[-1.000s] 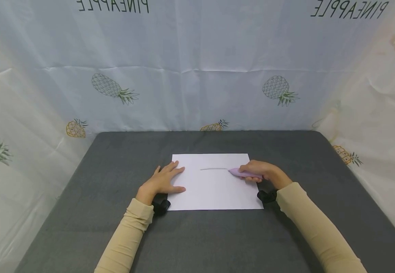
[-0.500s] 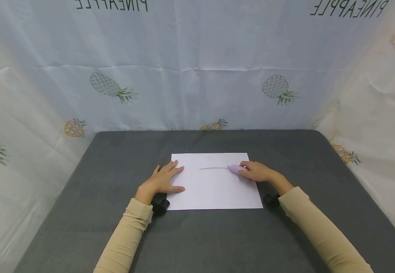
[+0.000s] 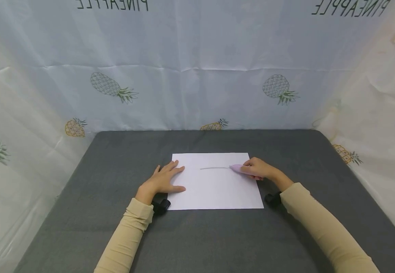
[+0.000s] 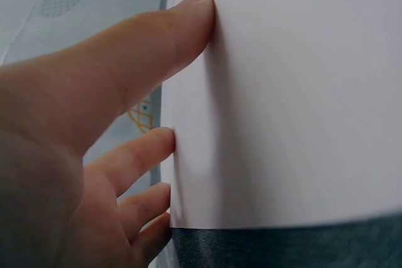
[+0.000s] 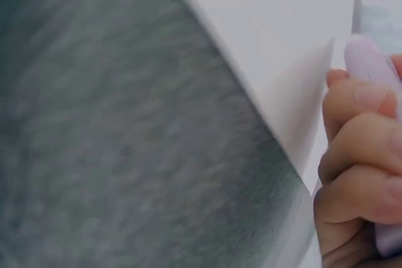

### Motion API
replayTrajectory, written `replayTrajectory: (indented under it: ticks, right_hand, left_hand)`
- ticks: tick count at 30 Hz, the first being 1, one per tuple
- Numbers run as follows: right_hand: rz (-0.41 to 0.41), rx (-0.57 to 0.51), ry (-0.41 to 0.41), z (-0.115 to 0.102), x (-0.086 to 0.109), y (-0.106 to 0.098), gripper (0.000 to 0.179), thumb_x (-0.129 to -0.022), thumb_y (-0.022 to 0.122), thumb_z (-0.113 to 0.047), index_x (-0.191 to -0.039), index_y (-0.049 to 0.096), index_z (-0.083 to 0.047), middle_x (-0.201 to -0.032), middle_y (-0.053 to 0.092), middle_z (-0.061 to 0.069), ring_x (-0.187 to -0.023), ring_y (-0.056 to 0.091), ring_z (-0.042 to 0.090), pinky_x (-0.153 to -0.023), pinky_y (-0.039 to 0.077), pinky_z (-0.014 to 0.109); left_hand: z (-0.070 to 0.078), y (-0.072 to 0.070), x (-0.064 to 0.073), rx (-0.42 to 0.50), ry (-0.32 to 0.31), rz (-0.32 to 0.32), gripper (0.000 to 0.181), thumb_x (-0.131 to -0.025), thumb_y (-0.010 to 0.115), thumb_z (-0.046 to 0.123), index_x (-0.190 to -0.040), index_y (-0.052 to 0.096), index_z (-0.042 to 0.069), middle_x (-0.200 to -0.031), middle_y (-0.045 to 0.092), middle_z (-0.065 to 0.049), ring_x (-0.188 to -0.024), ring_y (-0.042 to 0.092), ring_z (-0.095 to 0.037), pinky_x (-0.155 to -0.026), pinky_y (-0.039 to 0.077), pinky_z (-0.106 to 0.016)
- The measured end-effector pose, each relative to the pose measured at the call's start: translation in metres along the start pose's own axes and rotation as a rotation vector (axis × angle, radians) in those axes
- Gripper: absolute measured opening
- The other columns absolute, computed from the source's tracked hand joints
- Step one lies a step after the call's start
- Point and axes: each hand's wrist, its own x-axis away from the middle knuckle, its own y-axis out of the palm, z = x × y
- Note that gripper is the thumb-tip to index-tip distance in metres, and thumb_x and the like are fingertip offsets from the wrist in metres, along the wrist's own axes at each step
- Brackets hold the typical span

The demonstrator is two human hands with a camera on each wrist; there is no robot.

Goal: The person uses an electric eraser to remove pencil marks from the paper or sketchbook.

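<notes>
At the left, the left hand (image 3: 161,180) rests across the left edge of a white sheet (image 3: 214,193), its fingers spread and the thumb out over the paper, much as it was a second ago. The sheet lies on the grey bench (image 3: 214,242), with one thin, nearly straight line (image 3: 214,167) across its far half. By the line's right end is the tip of a pale purple pen (image 3: 237,169); whether it touches the paper cannot be told. The right hand (image 3: 261,169) grips the pen over the sheet's right edge, fingers curled round it. Here is the change: a second ago more of the barrel showed. The line looks hardly longer, so this seems a shift of grip rather than fresh drawing. No container shows in any view.
</notes>
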Motion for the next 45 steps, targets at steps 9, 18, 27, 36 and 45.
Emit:
replayTrajectory:
  ticks: [9,18,27,36,45]
  right_hand:
    - [-0.064,-0.126,0.117,-0.006,0.0,-0.001,0.033,-0.094,0.053,-0.025,-0.083,0.067,0.002,-0.051,0.047,-0.004,-0.039,0.035,0.007,-0.039,0.031,0.02]
    - [-0.065,-0.09,0.158,-0.01,-0.004,0.0,0.032,-0.096,0.05,-0.027,-0.091,0.068,0.0,-0.051,0.046,-0.005,-0.039,0.036,0.007,-0.04,0.032,0.019]
    - [-0.075,-0.078,0.167,-0.013,-0.004,0.0,0.032,-0.096,0.049,-0.027,-0.091,0.067,-0.001,-0.052,0.046,-0.005,-0.04,0.035,0.006,-0.04,0.032,0.019]
    - [-0.082,-0.07,0.161,-0.013,-0.004,0.0,0.032,-0.096,0.049,-0.027,-0.093,0.067,-0.001,-0.051,0.045,-0.005,-0.04,0.035,0.006,-0.04,0.032,0.019]
    - [-0.079,-0.076,0.164,-0.014,-0.005,0.0,0.033,-0.096,0.048,-0.027,-0.095,0.066,0.001,-0.052,0.045,-0.005,-0.039,0.035,0.005,-0.04,0.032,0.019]
  left_hand:
    - [-0.002,0.0,-0.001,0.005,0.005,0.002,0.08,-0.084,0.068,0.05,-0.15,0.035,0.018,-0.163,0.018,-0.013,-0.153,0.015,-0.033,-0.119,0.004,-0.067]
    - [0.0,0.0,-0.001,-0.001,0.008,0.0,0.08,-0.084,0.069,0.049,-0.15,0.036,0.017,-0.163,0.019,-0.014,-0.152,0.016,-0.034,-0.118,0.005,-0.067]
    - [0.0,0.001,0.0,-0.002,0.001,-0.004,0.08,-0.084,0.068,0.049,-0.15,0.035,0.017,-0.163,0.018,-0.014,-0.152,0.015,-0.034,-0.119,0.004,-0.066]
    - [0.0,0.001,0.001,0.005,0.003,-0.004,0.08,-0.084,0.068,0.049,-0.15,0.035,0.018,-0.163,0.018,-0.013,-0.153,0.015,-0.033,-0.119,0.004,-0.067]
    - [0.0,0.001,0.0,0.003,-0.001,-0.013,0.08,-0.085,0.067,0.05,-0.15,0.035,0.019,-0.164,0.017,-0.012,-0.153,0.014,-0.032,-0.119,0.004,-0.066]
